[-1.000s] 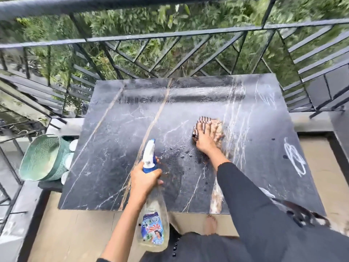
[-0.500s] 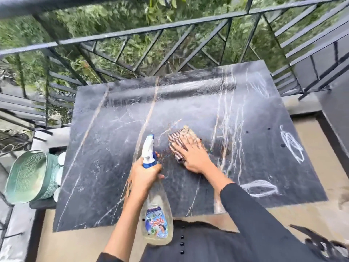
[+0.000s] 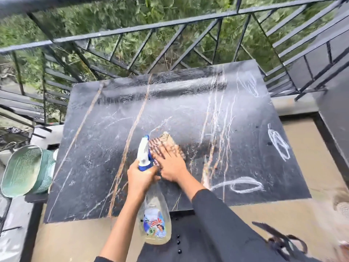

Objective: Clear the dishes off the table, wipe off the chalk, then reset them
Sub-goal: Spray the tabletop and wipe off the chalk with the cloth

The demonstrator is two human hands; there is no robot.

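A black marble table (image 3: 94, 148) fills the middle of the view, its surface wet and smeared. My right hand (image 3: 172, 165) lies flat on a striped brown cloth (image 3: 168, 142) near the table's centre. My left hand (image 3: 140, 176) grips the neck of a clear spray bottle (image 3: 154, 222) with a white and blue nozzle, just left of the cloth. White chalk scribbles remain on the right side: one loop near the front edge (image 3: 243, 184), one at the right edge (image 3: 278, 142), one at the far right corner (image 3: 249, 84).
A green mesh basket (image 3: 24, 169) lies tipped on a ledge left of the table, with white dishes partly hidden behind it. A dark metal railing (image 3: 151, 27) encloses the balcony beyond the table, greenery behind it. Tan floor runs along the near and right sides.
My right hand has slid the cloth leftward from the right-centre of the table to beside the spray bottle. The view has tilted, bringing the front chalk loop into sight.
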